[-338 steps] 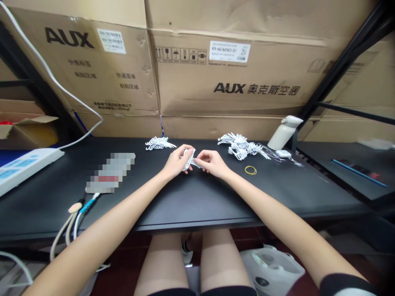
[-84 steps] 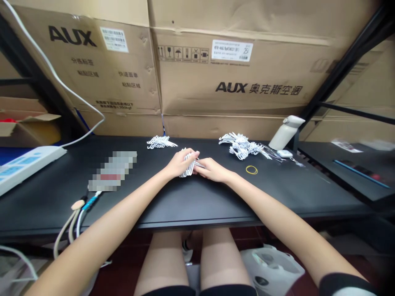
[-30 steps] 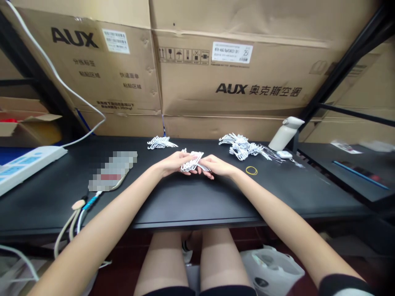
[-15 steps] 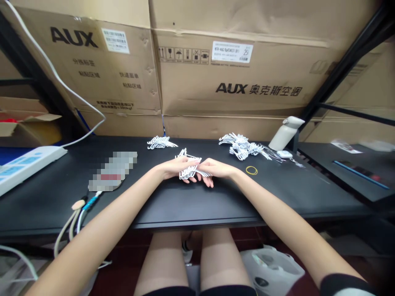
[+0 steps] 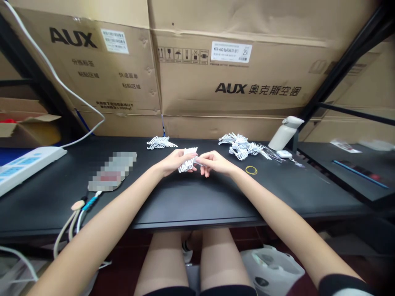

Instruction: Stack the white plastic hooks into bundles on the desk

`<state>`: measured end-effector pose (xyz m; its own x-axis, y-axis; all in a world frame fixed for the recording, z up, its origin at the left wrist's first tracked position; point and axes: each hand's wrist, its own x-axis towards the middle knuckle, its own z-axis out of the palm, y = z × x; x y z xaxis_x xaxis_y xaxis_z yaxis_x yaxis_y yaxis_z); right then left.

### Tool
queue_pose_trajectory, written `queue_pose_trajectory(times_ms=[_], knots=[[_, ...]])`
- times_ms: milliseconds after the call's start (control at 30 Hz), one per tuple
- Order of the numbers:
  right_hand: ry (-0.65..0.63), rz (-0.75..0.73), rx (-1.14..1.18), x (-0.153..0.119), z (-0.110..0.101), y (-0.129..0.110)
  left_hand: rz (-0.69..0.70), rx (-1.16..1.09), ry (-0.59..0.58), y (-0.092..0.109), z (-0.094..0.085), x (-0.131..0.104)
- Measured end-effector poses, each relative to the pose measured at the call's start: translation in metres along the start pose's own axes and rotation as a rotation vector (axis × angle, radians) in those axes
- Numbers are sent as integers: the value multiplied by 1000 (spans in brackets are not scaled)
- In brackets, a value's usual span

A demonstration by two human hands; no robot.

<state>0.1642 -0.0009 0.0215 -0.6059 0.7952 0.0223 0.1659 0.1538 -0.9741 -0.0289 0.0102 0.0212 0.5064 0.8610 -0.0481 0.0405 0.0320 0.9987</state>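
Note:
Just above the black tabletop, my left hand is closed around a bundle of white hooks, thin rods with curved ends. My right hand meets the bundle's right side, its thumb and forefinger pinched on the straight ends there. My fingers cover part of the bundle. Behind my left hand lies a smaller pile of white hooks. A larger heap of white hooks is at the back right. A yellow rubber band lies right of my right hand.
A white bottle stands at the back right beside a small white case. To the left are a blurred-out flat object, cables and a white power strip. Large cardboard boxes line the back of the table.
My hands have lifted slightly, and the bundle has turned in my left hand. The fingers of my right hand have curled in more. The piles on the table have stayed put.

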Motion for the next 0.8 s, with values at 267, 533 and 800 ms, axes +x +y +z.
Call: queue_pose_trajectory(times_ms=[267,533,800], knots=[[401,-64,112,14,1,15,48,-175,302,1,-5,10],[262,-335,-731,13,7,32,44,-380,557,4,-22,17],[39,-212,-997,10,-7,28,38,-391,602,4,-21,17]])
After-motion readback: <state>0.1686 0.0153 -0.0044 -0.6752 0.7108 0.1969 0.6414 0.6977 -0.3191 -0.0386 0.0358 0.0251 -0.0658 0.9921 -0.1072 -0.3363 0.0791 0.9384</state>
